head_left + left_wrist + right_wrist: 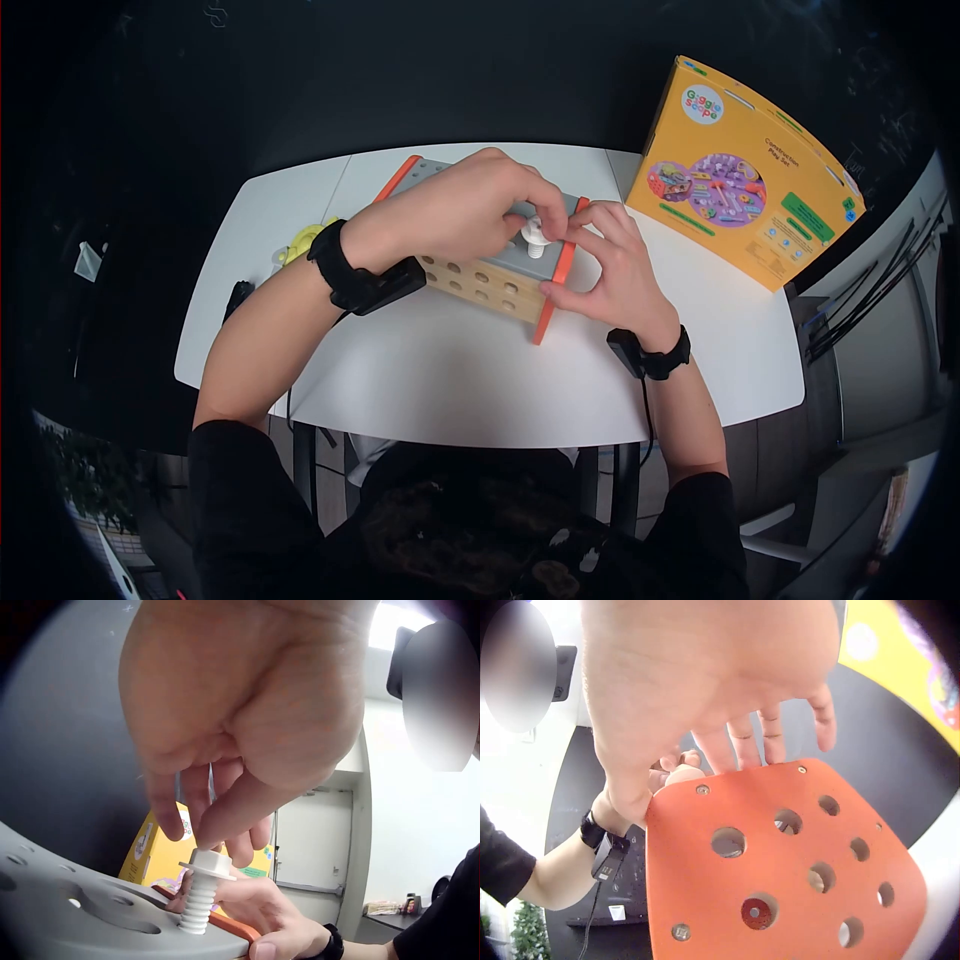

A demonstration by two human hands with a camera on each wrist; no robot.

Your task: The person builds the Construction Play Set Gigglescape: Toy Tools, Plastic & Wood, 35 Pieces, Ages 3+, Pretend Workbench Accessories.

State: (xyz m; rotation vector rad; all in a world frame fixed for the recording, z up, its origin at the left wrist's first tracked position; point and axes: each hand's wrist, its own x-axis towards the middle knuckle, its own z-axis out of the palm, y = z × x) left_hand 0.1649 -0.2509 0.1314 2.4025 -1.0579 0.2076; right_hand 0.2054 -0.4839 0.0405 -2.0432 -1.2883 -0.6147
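A toy workbench with a grey, hole-dotted top (pixel 112 930), pale wooden front (pixel 470 283) and orange end panels (pixel 690 851) stands on the table. Over its right end, my left hand (pixel 475 205) pinches the head of a white toy bolt (pixel 198 896) between thumb and fingers. The bolt stands upright, most of its thread showing, its lower tip right at the grey top. My right hand (pixel 622 268) grips the right orange panel, thumb on the near edge and fingers along the upper edge.
A yellow play set box (pixel 740 175) stands at the table's back right. Something yellow (pixel 305 242) lies left of the workbench, partly behind my left wrist. A small black object (pixel 238 298) sits near the left table edge. Cables run from both wrist cameras.
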